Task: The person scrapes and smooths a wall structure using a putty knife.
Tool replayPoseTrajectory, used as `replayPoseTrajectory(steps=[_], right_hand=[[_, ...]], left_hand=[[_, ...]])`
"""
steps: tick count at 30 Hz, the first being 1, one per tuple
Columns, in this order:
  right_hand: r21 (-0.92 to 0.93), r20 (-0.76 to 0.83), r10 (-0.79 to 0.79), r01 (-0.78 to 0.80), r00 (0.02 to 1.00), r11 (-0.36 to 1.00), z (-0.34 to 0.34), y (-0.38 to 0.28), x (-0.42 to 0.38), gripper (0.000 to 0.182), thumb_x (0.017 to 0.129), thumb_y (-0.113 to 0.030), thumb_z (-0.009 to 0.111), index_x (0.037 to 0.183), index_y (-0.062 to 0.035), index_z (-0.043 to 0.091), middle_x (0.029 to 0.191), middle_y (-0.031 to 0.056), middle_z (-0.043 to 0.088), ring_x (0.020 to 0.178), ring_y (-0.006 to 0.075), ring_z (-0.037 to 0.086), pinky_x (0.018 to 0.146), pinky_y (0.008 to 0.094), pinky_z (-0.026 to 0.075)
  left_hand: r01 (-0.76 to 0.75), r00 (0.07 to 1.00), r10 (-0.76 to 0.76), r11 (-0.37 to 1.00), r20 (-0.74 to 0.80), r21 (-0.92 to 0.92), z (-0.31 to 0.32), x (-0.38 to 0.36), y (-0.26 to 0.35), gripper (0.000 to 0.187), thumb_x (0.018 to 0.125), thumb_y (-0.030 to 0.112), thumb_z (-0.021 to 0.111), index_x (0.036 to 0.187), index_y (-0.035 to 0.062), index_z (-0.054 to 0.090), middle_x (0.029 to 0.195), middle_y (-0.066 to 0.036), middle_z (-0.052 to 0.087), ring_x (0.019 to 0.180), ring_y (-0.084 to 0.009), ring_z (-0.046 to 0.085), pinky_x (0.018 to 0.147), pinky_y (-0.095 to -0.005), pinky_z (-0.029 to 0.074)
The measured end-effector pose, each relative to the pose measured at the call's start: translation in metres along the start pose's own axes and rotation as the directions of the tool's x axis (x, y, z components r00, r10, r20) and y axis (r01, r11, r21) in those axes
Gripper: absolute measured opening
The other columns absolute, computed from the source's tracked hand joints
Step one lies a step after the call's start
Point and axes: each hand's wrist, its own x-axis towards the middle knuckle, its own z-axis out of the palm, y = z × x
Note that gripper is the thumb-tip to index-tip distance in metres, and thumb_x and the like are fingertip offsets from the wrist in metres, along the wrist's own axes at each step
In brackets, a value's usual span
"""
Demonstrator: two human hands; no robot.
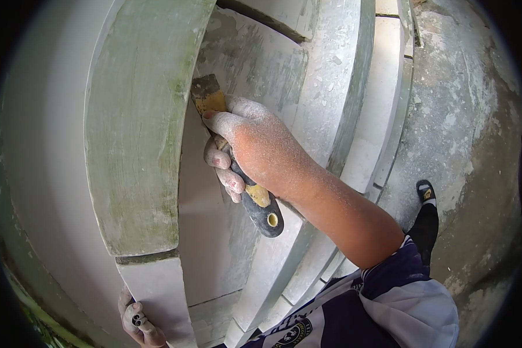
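Scraping with a putty knife (246,174), blade set into the recess beside the curved moulded band (136,127). Judged partway: pale filler smooth over the recess panel (206,232), grey-green patches left on the band. Knife handle wrapped in the right hand (252,145), forefinger laid along the blade. Left hand (138,325) curled around the band's lower edge, well apart, below.

- One head-worn view, looking steeply down along a curved wall (139,127) to the floor (470,145).
- Very close, with wide fisheye edges dark.
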Motion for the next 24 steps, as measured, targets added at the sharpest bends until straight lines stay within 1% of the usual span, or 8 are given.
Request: replayPoseTrajectory(steps=[2, 5, 8, 12, 15, 18, 21, 24], right_hand=[[0.053, -0.048, 0.019, -0.016, 0.999, 0.998, 0.001, 0.01, 0.002, 0.014, 0.1, -0.015, 0.041, 0.097, -0.0066, 0.051, 0.064, 0.0029, 0.051, 0.04, 0.0145, 0.05, 0.039, 0.0327, 0.046], [0.056, 0.087, -0.094, 0.089, 0.992, 0.994, -0.01, 0.016, 0.002, 0.006, 0.099, -0.01, 0.042, 0.098, -0.0045, 0.042, 0.066, 0.0063, 0.053, 0.043, 0.0164, 0.055, 0.039, 0.0353, 0.05], [-0.049, -0.003, -0.066, 0.066, 0.998, 0.997, -0.008, 0.002, 0.009, 0.007, 0.098, -0.012, 0.041, 0.099, -0.0052, 0.043, 0.062, 0.0054, 0.051, 0.042, 0.0169, 0.053, 0.039, 0.0358, 0.049], [0.048, -0.071, 0.027, -0.023, 0.997, 0.999, -0.005, 0.009, -0.001, 0.011, 0.1, -0.017, 0.043, 0.097, -0.0074, 0.049, 0.062, 0.003, 0.049, 0.04, 0.0155, 0.049, 0.038, 0.0334, 0.045], [0.046, -0.031, 0.021, -0.02, 0.999, 0.999, -0.006, 0.008, 0.0, 0.011, 0.099, -0.016, 0.043, 0.099, -0.0077, 0.049, 0.062, 0.0027, 0.049, 0.04, 0.0159, 0.05, 0.039, 0.0329, 0.046], [-0.041, -0.076, -0.02, 0.017, 0.997, 0.999, -0.006, 0.007, 0.012, 0.01, 0.099, -0.016, 0.042, 0.104, -0.0085, 0.048, 0.062, 0.0024, 0.048, 0.039, 0.0153, 0.048, 0.038, 0.0322, 0.045], [-0.003, -0.106, 0.0, 0.0, 0.994, 1.0, -0.002, 0.015, 0.003, 0.009, 0.1, -0.016, 0.043, 0.101, -0.009, 0.049, 0.062, 0.0024, 0.048, 0.038, 0.0147, 0.048, 0.037, 0.0317, 0.044], [0.014, -0.01, 0.028, -0.028, 1.0, 1.0, -0.006, 0.019, -0.005, 0.01, 0.1, -0.016, 0.043, 0.099, -0.0085, 0.048, 0.062, 0.0023, 0.048, 0.038, 0.0142, 0.048, 0.036, 0.0308, 0.043]], left_hand=[[-0.015, 1.0, 0.015, 0.999, -0.011, 0.029, 0.001, 0.002, -0.002, 0.045, 0.107, 0.042, 0.042, 0.13, 0.0056, 0.056, 0.148, -0.027, 0.044, 0.132, -0.0352, 0.047, 0.111, -0.0501, 0.035], [-0.026, 1.0, 0.027, 0.999, -0.007, 0.04, 0.001, 0.004, -0.003, 0.045, 0.107, 0.042, 0.043, 0.13, 0.0053, 0.056, 0.148, -0.027, 0.045, 0.132, -0.0352, 0.047, 0.111, -0.05, 0.034], [0.002, 1.0, -0.002, 1.0, -0.011, 0.008, 0.002, 0.004, -0.001, 0.045, 0.107, 0.042, 0.044, 0.129, 0.0055, 0.056, 0.148, -0.027, 0.045, 0.132, -0.0354, 0.047, 0.111, -0.05, 0.034], [-0.034, 0.999, 0.034, 0.999, -0.002, 0.026, 0.001, 0.004, -0.001, 0.045, 0.107, 0.043, 0.044, 0.129, 0.0055, 0.056, 0.147, -0.027, 0.045, 0.132, -0.0357, 0.047, 0.111, -0.05, 0.034], [-0.062, 0.998, 0.062, 0.998, 0.006, -0.005, 0.005, 0.009, -0.002, 0.045, 0.106, 0.043, 0.044, 0.129, 0.0061, 0.057, 0.147, -0.027, 0.045, 0.132, -0.0354, 0.047, 0.111, -0.05, 0.034], [-0.016, 1.0, 0.016, 0.999, 0.006, 0.04, -0.003, 0.001, -0.005, 0.045, 0.106, 0.043, 0.044, 0.129, 0.0069, 0.057, 0.147, -0.027, 0.045, 0.131, -0.0351, 0.047, 0.11, -0.0503, 0.035], [-0.03, 1.0, 0.029, 0.997, 0.01, 0.066, -0.005, -0.001, -0.007, 0.045, 0.107, 0.043, 0.043, 0.13, 0.0066, 0.057, 0.147, -0.027, 0.045, 0.132, -0.0351, 0.047, 0.11, -0.0505, 0.035], [-0.053, 0.999, 0.053, 0.999, 0.009, 0.012, 0.002, 0.006, -0.006, 0.046, 0.107, 0.043, 0.042, 0.131, 0.006, 0.056, 0.147, -0.027, 0.045, 0.132, -0.0356, 0.047, 0.111, -0.0504, 0.035]])
